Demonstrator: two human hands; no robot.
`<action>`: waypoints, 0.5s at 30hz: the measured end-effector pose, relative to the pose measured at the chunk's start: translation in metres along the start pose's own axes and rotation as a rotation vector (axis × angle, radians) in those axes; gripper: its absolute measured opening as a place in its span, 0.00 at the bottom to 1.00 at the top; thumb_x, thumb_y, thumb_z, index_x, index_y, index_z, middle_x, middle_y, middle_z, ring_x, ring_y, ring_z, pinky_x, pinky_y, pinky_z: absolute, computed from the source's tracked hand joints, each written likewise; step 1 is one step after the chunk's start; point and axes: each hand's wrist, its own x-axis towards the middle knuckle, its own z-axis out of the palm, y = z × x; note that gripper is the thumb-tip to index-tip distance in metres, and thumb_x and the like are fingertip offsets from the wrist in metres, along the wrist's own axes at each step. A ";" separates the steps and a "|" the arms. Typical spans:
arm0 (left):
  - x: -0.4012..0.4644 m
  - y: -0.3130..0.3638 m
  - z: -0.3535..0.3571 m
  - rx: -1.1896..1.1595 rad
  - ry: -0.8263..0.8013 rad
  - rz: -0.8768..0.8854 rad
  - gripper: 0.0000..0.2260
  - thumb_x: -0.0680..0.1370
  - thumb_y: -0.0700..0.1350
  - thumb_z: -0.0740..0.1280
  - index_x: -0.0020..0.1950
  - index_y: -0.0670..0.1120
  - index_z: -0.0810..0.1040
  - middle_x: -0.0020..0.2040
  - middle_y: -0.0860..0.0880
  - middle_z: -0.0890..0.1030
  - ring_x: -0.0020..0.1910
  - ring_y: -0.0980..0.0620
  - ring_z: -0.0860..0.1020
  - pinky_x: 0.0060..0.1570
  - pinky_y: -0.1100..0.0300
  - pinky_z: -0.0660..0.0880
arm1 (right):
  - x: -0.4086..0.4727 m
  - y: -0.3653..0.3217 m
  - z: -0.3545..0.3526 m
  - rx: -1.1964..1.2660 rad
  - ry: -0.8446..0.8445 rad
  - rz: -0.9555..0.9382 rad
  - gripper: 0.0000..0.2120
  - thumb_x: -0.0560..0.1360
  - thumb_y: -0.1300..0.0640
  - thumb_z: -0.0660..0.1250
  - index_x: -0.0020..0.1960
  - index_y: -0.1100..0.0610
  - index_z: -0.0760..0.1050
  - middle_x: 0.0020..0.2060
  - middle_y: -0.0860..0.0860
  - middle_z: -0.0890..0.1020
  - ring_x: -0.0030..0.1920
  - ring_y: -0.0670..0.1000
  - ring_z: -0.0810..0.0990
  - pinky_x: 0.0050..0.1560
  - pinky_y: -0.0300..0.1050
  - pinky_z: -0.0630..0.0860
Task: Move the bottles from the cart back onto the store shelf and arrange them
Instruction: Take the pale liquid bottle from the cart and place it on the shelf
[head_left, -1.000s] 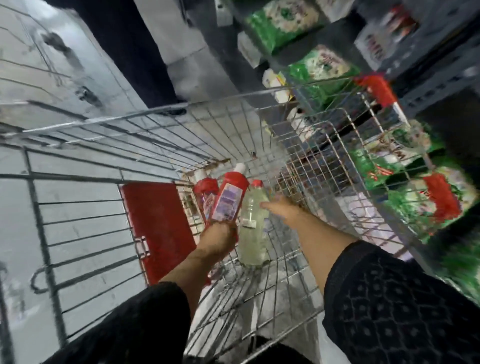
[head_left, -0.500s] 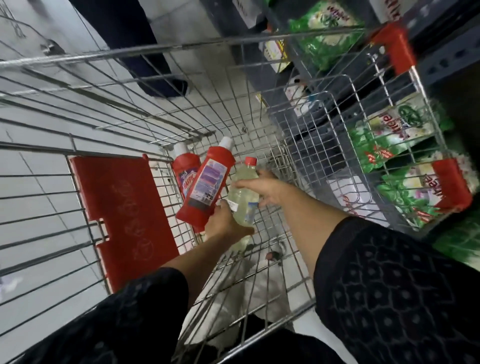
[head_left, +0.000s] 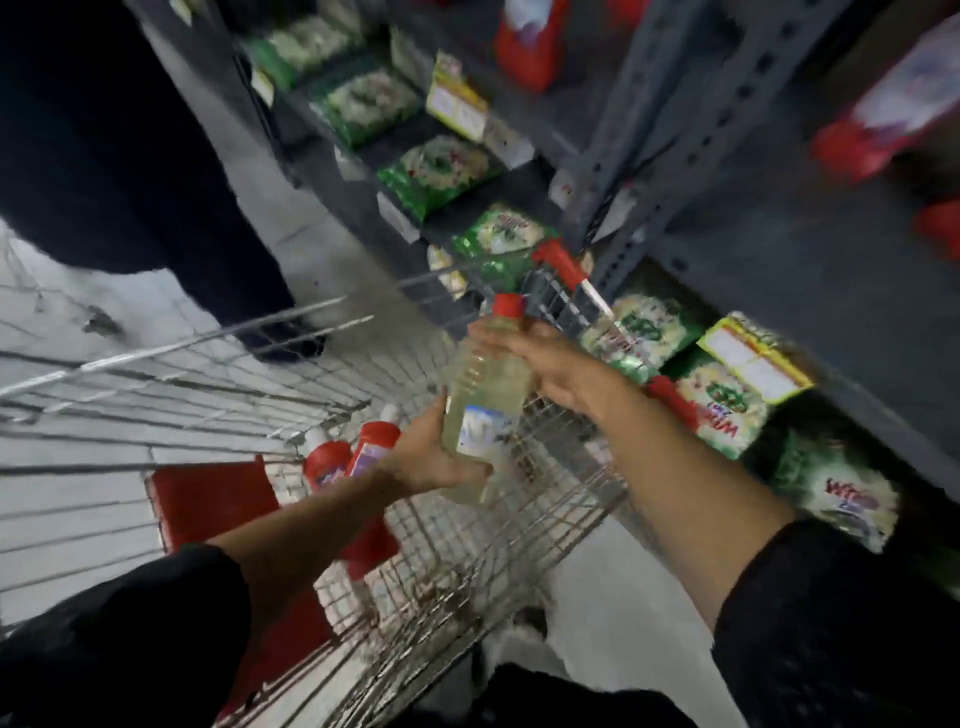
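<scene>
A clear bottle (head_left: 488, 384) of pale yellow liquid with a red cap is held above the wire cart (head_left: 208, 338), tilted towards the shelf. My right hand (head_left: 556, 371) grips its upper part just below the cap. My left hand (head_left: 426, 460) cups its base. Two red bottles with white caps, one at the left (head_left: 324, 465) and one beside it (head_left: 374, 447), stand in the cart under my left forearm. The grey metal shelf (head_left: 779, 249) rises to the right; blurred red bottles (head_left: 524, 47) stand on its upper level.
Green detergent packets (head_left: 436, 174) fill the lower shelves, more of them (head_left: 727, 410) close to my right arm. A red flap (head_left: 213, 499) lies in the cart's near end. A person in dark clothing (head_left: 130, 156) stands beyond the cart at the upper left.
The clear bottle has risen out of the cart towards the shelf. My left hand left the red bottle and now holds the clear bottle's base. The view has swung up to the shelves.
</scene>
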 end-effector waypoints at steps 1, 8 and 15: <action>0.000 0.020 0.001 -0.005 -0.012 0.041 0.51 0.56 0.53 0.81 0.74 0.52 0.60 0.67 0.44 0.76 0.65 0.43 0.76 0.64 0.42 0.74 | -0.017 -0.013 -0.003 0.032 0.086 -0.081 0.10 0.69 0.57 0.76 0.50 0.55 0.82 0.43 0.52 0.87 0.43 0.50 0.86 0.46 0.44 0.82; -0.002 0.182 0.048 0.121 -0.224 0.478 0.43 0.58 0.47 0.80 0.67 0.62 0.63 0.55 0.55 0.82 0.53 0.55 0.82 0.52 0.58 0.79 | -0.182 -0.091 -0.065 0.103 0.493 -0.586 0.03 0.69 0.58 0.73 0.41 0.51 0.85 0.37 0.45 0.86 0.41 0.44 0.82 0.46 0.38 0.77; 0.012 0.309 0.180 0.174 -0.322 0.614 0.43 0.59 0.50 0.82 0.68 0.56 0.62 0.55 0.58 0.80 0.52 0.64 0.80 0.50 0.64 0.77 | -0.309 -0.116 -0.155 0.167 0.931 -0.793 0.09 0.71 0.64 0.72 0.37 0.52 0.84 0.31 0.45 0.85 0.34 0.42 0.82 0.38 0.37 0.77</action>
